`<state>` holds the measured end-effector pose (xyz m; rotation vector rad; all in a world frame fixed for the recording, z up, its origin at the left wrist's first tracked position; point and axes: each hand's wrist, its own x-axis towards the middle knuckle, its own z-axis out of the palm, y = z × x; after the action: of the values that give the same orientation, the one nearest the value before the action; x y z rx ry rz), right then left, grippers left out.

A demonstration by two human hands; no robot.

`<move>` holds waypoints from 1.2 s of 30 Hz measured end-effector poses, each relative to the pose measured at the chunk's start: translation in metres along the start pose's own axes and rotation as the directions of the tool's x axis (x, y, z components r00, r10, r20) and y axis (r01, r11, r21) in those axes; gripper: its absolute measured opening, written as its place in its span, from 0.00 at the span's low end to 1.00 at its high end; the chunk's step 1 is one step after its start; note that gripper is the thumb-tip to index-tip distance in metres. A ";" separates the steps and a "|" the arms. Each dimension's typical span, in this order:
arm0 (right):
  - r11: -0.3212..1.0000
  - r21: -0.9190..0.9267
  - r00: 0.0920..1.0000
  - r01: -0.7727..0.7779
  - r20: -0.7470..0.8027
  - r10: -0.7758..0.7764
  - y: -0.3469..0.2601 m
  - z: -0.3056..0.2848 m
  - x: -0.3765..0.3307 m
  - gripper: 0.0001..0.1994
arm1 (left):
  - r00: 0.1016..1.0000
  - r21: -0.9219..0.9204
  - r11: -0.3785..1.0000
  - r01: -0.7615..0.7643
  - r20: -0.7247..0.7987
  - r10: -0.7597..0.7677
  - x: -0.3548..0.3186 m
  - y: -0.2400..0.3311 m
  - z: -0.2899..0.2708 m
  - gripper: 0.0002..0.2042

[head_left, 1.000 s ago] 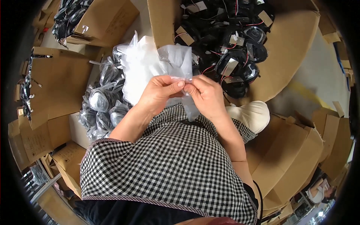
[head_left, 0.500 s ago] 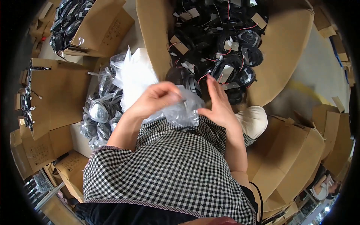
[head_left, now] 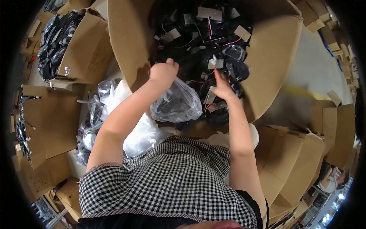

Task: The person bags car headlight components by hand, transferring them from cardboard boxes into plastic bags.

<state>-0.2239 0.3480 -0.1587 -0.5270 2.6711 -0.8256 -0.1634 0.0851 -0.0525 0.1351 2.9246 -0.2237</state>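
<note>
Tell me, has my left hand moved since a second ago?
Yes. Judged against the big carton, your left hand has moved forward, from near your checked apron to over the carton's opening.

Workshop or factory floor, indicated by a large cardboard box (head_left: pixel 276 53) heaped with black wired parts (head_left: pixel 234 54), further open cartons (head_left: pixel 299 162), plastic-bagged units (head_left: pixel 89 138), another person (head_left: pixel 330 181).

The left hand (head_left: pixel 164 74) hides most of its own fingers, so its hold on the clear plastic bag (head_left: pixel 179 107) cannot be told. The picture's edge cuts off the far end of the big carton (head_left: pixel 274 57), whose black parts (head_left: pixel 190 57) merge in shadow; the left forearm (head_left: pixel 124 108) partly covers some white plastic (head_left: pixel 143 135).
</note>
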 end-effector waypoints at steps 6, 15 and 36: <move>0.938 -0.331 0.982 0.100 0.182 -0.041 -0.018 -0.003 -0.016 0.44 | 0.982 0.356 0.916 -0.185 0.104 0.158 0.062 0.003 0.091 0.29; 0.905 -0.417 0.933 -0.090 -0.354 -0.070 -0.024 -0.028 -0.109 0.30 | 0.973 -0.217 0.971 -0.103 -0.225 0.052 -0.034 -0.041 -0.006 0.19; 0.793 -0.241 0.596 0.559 -0.548 -0.587 -0.193 -0.033 -0.170 0.35 | 0.998 -0.977 0.209 -0.029 -0.039 -0.044 -0.219 0.016 -0.014 0.25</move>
<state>-0.0362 0.2880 0.0095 -1.4186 3.1174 -1.2909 0.0493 0.0868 0.0053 -0.0947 2.4558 1.6908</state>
